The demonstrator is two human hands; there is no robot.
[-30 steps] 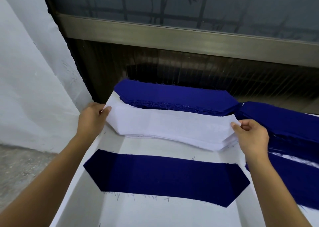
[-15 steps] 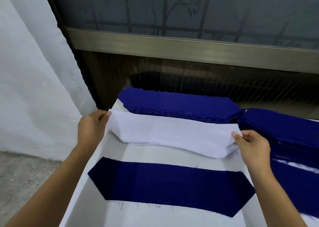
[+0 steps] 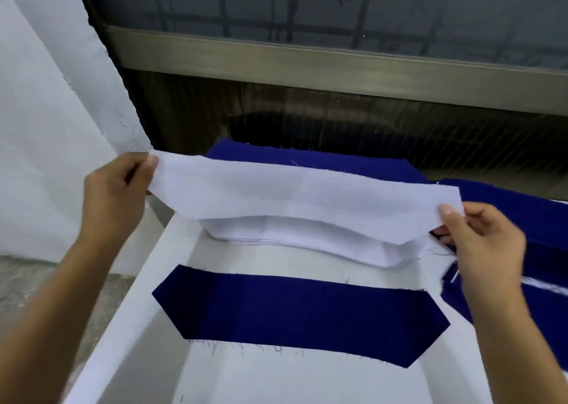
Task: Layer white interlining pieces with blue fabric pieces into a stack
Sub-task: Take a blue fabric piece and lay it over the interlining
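Two grips hold a single white interlining piece (image 3: 307, 197) up off the worktop (image 3: 276, 379): our left grip (image 3: 113, 200) pinches its left end between thumb and fingers, and our right grip (image 3: 482, 243) pinches its right end the same way, so both are clenched on the cloth and neither is released. The piece stretches across between them, a long strip with angled corners, sagging a little along its lower edge. Just beneath it we see the white interlining pile (image 3: 307, 239) lying on the worktop, its layers showing at the near edge and its right end curling up slightly; the held piece hangs above this pile, and we cannot tell whether they touch at any point. Nearer to us a lone blue fabric piece (image 3: 295, 311) lies flat on the worktop, cut to the same long shape with angled ends, loose threads fringing its edges, and a strip of bare worktop lies between it and the white pile. Behind the held piece a blue fabric stack (image 3: 338, 165) sits at the far edge of the worktop, partly hidden by the white cloth. A second blue stack (image 3: 528, 210) lies to the right, behind our right grip, with a white streak showing among the blue lower down. Beyond the worktop we see a dull metal window rail (image 3: 307, 62) under dark glass, and to the left a white wall (image 3: 46, 127) above a grey floor (image 3: 46, 280)
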